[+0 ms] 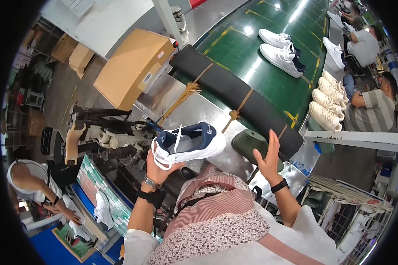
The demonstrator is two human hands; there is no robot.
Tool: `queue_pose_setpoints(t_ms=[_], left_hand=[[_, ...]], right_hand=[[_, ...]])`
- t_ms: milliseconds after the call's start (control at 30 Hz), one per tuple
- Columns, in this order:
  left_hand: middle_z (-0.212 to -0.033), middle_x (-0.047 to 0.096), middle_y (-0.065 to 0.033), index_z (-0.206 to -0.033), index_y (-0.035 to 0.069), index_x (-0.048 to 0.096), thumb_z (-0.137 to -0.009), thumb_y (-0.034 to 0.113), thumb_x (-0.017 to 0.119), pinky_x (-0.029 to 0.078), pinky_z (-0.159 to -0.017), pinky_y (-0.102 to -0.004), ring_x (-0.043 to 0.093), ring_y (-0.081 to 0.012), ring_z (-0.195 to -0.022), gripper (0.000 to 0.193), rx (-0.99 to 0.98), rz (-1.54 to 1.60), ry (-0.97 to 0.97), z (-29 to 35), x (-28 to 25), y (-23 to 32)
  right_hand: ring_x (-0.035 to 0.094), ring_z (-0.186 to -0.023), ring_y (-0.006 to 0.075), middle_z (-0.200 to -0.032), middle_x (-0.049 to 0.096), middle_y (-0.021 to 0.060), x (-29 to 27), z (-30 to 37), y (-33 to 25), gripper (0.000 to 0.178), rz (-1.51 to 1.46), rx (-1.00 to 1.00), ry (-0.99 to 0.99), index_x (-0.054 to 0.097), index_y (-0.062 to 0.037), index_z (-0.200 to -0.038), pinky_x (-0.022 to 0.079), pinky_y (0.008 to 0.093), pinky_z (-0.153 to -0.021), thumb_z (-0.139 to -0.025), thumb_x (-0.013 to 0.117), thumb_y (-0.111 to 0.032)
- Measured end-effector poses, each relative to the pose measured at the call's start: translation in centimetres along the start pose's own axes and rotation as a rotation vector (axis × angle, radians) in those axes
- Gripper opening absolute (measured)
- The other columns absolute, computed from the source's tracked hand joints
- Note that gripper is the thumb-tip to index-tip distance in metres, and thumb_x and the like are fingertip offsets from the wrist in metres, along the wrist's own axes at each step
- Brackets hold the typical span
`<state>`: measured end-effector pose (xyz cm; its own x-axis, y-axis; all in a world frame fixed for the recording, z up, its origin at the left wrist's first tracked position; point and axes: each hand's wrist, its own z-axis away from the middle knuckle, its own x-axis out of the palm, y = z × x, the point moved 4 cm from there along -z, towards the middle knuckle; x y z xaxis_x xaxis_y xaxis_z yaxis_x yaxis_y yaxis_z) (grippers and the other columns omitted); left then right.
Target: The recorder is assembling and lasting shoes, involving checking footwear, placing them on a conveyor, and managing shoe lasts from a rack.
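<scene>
My left hand (161, 168) is closed round a white sneaker (188, 148) with a navy lining and loose white laces, held over the near edge of the metal table (170, 99). The sneaker's opening faces up. On the right, my right hand (269, 159) has its fingers stretched and the thumb apart. Just beside it is a dark green shoe last (251, 143), partly hidden behind the thumb. Whether the hand touches the last I cannot tell.
A black padded roll (234, 84) tied with cord lies across the end of a green conveyor (234, 48). White sneakers (281, 57) ride on it; cream shoes (327, 104) line its right side. A cardboard box (132, 66) and a machine (115, 137) stand left. Co-workers sit on both sides.
</scene>
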<state>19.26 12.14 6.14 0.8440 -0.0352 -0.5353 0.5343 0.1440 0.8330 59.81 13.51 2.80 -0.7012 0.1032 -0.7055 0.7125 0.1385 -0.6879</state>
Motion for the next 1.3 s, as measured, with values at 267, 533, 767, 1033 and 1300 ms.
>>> queue_pose_setpoints(t_ms=[267, 533, 767, 1033, 1300], left_hand=[[-0.119, 0.071, -0.0105, -0.127, 0.002, 0.059, -0.06, 0.015, 0.099, 0.054, -0.096, -0.0365, 0.068, -0.0202, -0.109, 0.079, 0.16, 0.195, -0.117, -0.7, 1.9, 6.0], [-0.143, 0.052, -0.0206, -0.147, 0.002, 0.04, -0.073, 0.031, 0.088, 0.038, -0.115, -0.0443, 0.048, -0.0366, -0.136, 0.093, 0.093, -0.209, 0.285, 3.8, -1.3, 1.3], [-0.131, 0.06, -0.0238, -0.136, 0.002, 0.054, -0.076, 0.035, 0.083, 0.047, -0.104, -0.0453, 0.058, -0.0399, -0.122, 0.075, -0.481, -0.297, 0.535, 19.2, -10.6, -15.8], [-0.105, 0.071, -0.0277, -0.11, -0.005, 0.066, -0.084, 0.03, 0.079, 0.054, -0.084, -0.0502, 0.069, -0.0427, -0.095, 0.046, -1.063, -0.325, 0.933, 39.9, -31.9, -33.8], [-0.109, 0.069, -0.0303, -0.108, -0.008, 0.064, -0.084, 0.055, 0.069, 0.052, -0.086, -0.0473, 0.068, -0.0378, -0.098, 0.068, -1.269, -0.642, 0.87, 46.8, -38.4, -53.1]], right_hand=[[0.07, -0.102, 0.0342, -0.117, 0.069, 0.0208, -0.6, -9.4, -15.9, 0.053, -0.545, -0.385, -0.417, 0.06, 0.0013, -0.129, 0.053, 0.0375, -0.09, -0.089, 0.073, -0.032], [0.068, -0.102, 0.0212, -0.114, 0.072, 0.0153, 5.9, -7.4, -14.7, 0.021, -0.574, -0.035, -0.207, 0.068, 0.0051, -0.113, 0.052, 0.0327, -0.092, -0.1, 0.058, -0.009], [0.054, -0.131, 0.03, -0.145, 0.055, 0.0187, 17.4, -6.0, -7.0, 0.039, -0.287, -0.105, 0.011, 0.055, 0.0052, -0.138, 0.041, 0.0393, -0.109, -0.105, 0.053, -0.015], [0.043, -0.138, 0.0414, -0.143, 0.049, 0.0269, 18.7, -3.8, -6.7, 0.056, 0.141, -0.071, 0.132, 0.051, 0.006, -0.136, 0.029, 0.0451, -0.119, -0.082, 0.064, -0.001], [0.057, -0.122, 0.0394, -0.132, 0.059, 0.0227, 16.6, 5.7, -12.6, 0.051, 0.085, 0.078, 0.117, 0.058, -0.0019, -0.131, 0.046, 0.0456, -0.104, -0.081, 0.066, -0.009]])
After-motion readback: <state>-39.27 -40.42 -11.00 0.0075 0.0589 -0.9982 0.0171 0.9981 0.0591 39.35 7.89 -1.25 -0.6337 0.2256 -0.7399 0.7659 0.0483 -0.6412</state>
